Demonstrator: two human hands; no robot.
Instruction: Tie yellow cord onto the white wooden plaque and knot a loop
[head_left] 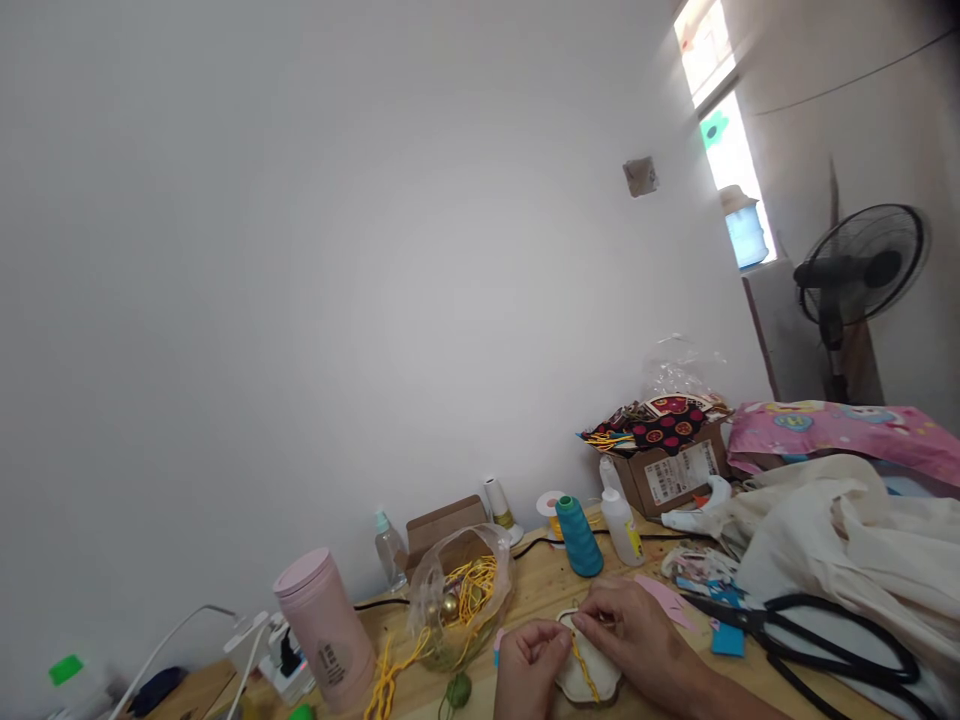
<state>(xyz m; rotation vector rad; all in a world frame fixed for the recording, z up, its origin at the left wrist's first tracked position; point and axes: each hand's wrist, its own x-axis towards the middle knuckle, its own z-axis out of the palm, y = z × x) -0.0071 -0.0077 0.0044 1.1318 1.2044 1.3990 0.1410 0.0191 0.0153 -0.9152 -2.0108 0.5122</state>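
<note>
Near the front edge of the tabletop [540,590], the left hand [531,660] is pinching a yellow cord [583,668] on a small cream pad [589,680]. The right hand [637,630] is pinching it too, beside black scissors [817,640]. The cord is being fixed on; the next bit needs pressing down gently.

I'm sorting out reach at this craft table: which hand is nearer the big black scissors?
Right. The right hand works at the small cream fabric piece, just left of the big black scissors. The left hand sits further left, on the piece's far side.
</note>
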